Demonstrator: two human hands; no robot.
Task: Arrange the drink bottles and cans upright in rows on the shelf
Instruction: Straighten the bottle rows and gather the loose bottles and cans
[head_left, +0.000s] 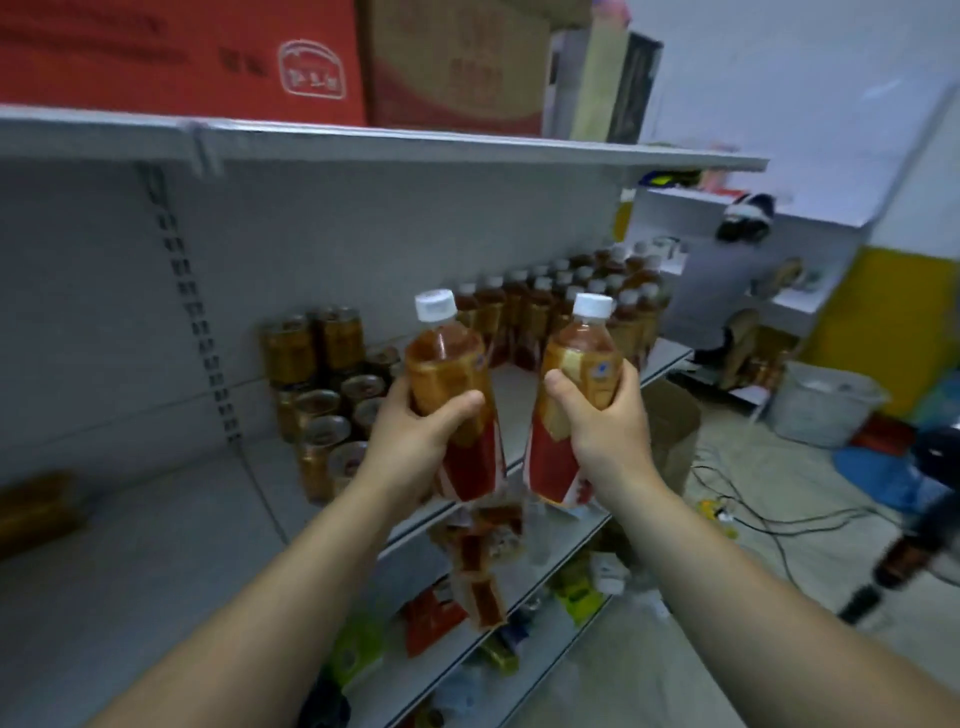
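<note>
A pale grey metal shelf (156, 545) carries gold cans (332, 405) upright against its back panel, some stacked two high. Rows of white-capped amber bottles (566, 306) stand toward its far end. A blurred gold object (36, 512) sits near its left edge.

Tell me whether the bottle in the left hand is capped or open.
Capped: a white cap sits on the neck of the bottle gripped by the left hand.

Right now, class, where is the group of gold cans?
In the head view, the cans stand on the shelf, just left of the left hand and its bottle, with the rows of bottles farther right.
</note>
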